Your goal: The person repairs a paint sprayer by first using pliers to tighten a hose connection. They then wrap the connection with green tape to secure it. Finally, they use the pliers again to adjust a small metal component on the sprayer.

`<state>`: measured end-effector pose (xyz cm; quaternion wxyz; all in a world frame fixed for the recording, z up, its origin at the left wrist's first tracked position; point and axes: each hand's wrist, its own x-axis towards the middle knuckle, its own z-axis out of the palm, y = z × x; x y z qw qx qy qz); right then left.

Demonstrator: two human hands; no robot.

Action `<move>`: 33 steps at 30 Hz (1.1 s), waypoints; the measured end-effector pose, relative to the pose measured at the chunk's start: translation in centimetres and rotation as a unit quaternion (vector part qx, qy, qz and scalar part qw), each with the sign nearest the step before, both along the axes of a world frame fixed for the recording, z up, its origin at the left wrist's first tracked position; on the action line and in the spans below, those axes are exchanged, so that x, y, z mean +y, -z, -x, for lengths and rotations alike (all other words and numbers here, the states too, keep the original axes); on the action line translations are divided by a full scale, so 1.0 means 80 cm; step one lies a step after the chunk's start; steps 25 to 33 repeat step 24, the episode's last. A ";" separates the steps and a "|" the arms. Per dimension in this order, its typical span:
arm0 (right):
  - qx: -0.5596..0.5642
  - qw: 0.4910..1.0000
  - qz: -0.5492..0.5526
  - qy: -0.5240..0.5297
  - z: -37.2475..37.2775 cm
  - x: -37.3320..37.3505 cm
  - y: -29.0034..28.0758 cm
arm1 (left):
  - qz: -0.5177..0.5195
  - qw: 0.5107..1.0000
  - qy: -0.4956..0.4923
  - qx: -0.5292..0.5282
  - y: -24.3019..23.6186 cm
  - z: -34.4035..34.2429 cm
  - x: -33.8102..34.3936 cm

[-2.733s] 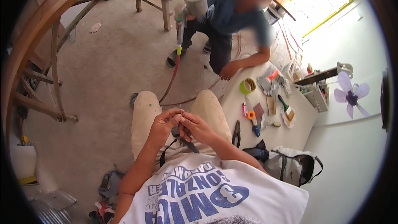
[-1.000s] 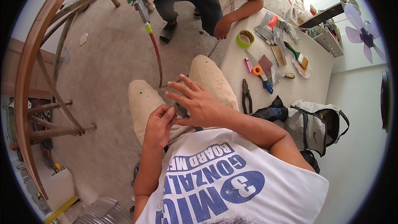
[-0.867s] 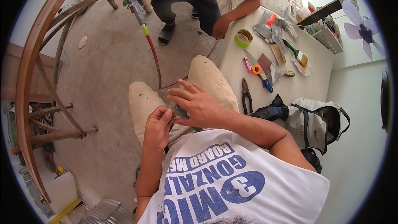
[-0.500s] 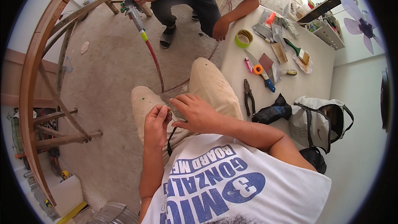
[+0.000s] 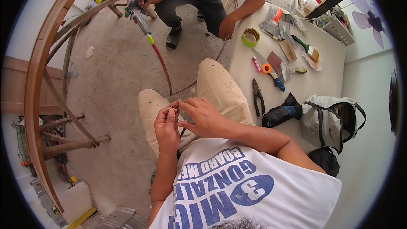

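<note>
In front of my lap, my left hand (image 5: 167, 128) is closed in a pinch, thumb against fingers, on a thin wire-like piece (image 5: 174, 109). My right hand (image 5: 204, 118) reaches across from the right, its fingertips meeting the left fingertips and pinching at the same piece. The piece is too small to tell its kind, and the fingers partly cover it. Below the hands are my beige trouser legs (image 5: 217, 85). Across from me a crouching person holds a spray gun (image 5: 142, 20) with a metal cup and a red hose (image 5: 160, 61).
On the white table (image 5: 242, 68) at right lie pliers (image 5: 257, 96), a putty knife (image 5: 277, 82), green tape (image 5: 250, 37), a brush (image 5: 306, 47), a pink lighter (image 5: 256, 63) and a black pouch (image 5: 283, 111). A grey bag (image 5: 318, 121) sits nearby. A wooden frame (image 5: 36, 68) stands at left.
My right fingertips have come in against the left fingertips at the thin piece. The whole view has shifted slightly; the other person keeps holding the spray gun.
</note>
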<state>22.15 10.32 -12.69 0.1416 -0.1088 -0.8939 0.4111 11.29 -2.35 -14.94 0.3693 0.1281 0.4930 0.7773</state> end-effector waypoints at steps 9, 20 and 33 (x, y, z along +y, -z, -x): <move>0.012 0.998 0.050 0.033 0.004 -0.015 -0.002 | -0.028 0.999 -0.021 -0.020 0.010 0.000 -0.002; -0.044 0.971 0.227 0.055 0.006 0.000 -0.019 | -0.142 0.977 0.092 -0.129 0.006 -0.002 -0.012; 0.005 0.987 0.155 0.029 0.007 -0.004 -0.022 | -0.205 0.967 0.093 -0.123 0.020 -0.006 -0.014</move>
